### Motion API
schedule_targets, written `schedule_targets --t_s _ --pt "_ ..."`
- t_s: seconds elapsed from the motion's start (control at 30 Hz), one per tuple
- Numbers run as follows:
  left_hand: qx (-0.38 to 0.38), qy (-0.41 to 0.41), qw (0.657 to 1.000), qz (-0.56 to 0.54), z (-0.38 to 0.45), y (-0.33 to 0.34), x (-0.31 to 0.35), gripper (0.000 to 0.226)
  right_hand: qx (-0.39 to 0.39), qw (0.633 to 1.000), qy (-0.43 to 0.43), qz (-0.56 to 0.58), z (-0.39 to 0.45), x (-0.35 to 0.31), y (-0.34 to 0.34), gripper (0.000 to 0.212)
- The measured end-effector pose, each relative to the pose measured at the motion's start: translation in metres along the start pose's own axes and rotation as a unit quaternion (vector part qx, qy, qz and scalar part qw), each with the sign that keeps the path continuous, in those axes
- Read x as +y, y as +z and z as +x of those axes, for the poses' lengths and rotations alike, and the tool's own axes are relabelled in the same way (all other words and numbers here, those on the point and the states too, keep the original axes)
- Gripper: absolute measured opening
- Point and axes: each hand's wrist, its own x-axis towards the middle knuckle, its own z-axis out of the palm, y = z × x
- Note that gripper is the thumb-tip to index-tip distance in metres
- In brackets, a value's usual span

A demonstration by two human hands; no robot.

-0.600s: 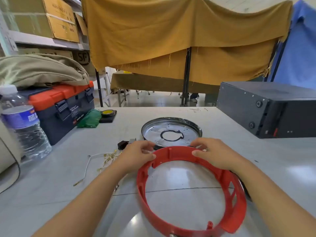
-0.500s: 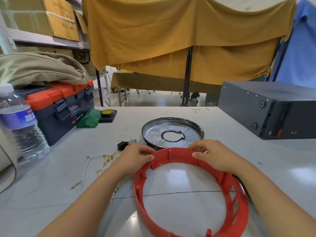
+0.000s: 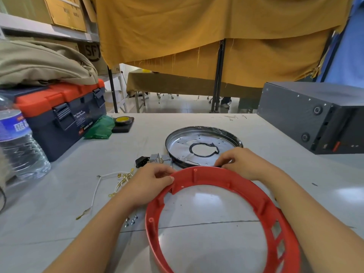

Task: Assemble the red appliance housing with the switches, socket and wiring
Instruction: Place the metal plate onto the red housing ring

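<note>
Hands [image 3: 149, 184] [image 3: 244, 164] grip smooth red plastic ring housing [image 3: 264, 205].

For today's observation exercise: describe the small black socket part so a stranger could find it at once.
Start at the round metal pan mid-table, then look just left of its near rim. The black socket lies there beside grey switches, above the left hand. It is the only black piece in that cluster.

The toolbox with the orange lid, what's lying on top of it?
A khaki fabric bundle lies on the toolbox, covering the rear of its orange lid. Anything beneath the fabric is hidden.
</note>
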Motion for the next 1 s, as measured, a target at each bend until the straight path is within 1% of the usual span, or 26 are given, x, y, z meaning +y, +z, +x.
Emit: schedule_targets --t_s 0.17,0.3,0.4,0.53,0.63,0.7,0.8,0.87,0.93,1.0 --pt "0.033 0.003 0.999 0.009 0.0 -0.001 -0.001 0.018 0.086 0.996 0.009 0.008 -0.001 0.005 0.003 0.013" --pt "0.045 0.01 0.999 0.008 0.0 0.0 -0.001 0.019 0.154 0.988 0.004 -0.003 -0.003 0.003 0.0 0.018" --pt "0.069 0.009 0.998 -0.011 0.001 0.0 -0.004 0.014 0.18 0.983 -0.01 0.015 -0.01 -0.004 -0.002 0.02" --pt "0.11 0.001 0.988 -0.11 0.004 -0.001 -0.003 0.009 0.205 0.978 -0.039 0.023 -0.025 -0.014 -0.015 0.013" --pt "0.135 -0.012 0.973 -0.186 0.006 -0.005 0.001 0.02 0.22 0.972 -0.082 -0.021 -0.042 -0.024 -0.021 0.009" --pt "0.146 -0.022 0.96 -0.237 0.006 -0.009 0.005 0.028 0.229 0.966 -0.118 -0.006 -0.056 -0.03 -0.022 0.007" --pt "0.14 -0.016 0.943 -0.301 0.003 -0.017 0.01 0.036 0.24 0.956 -0.164 0.041 -0.071 -0.034 -0.022 0.012" --pt "0.13 0.0 0.93 -0.345 0.0 -0.025 0.013 0.036 0.244 0.951 -0.184 0.046 -0.076 -0.034 -0.02 0.013" --pt "0.139 -0.001 0.924 -0.355 -0.003 -0.029 0.016 0.033 0.245 0.949 -0.194 0.047 -0.08 -0.035 -0.015 0.014" --pt "0.161 -0.011 0.926 -0.341 -0.007 -0.029 0.018 0.027 0.239 0.95 -0.195 0.05 -0.083 -0.035 -0.012 0.014"
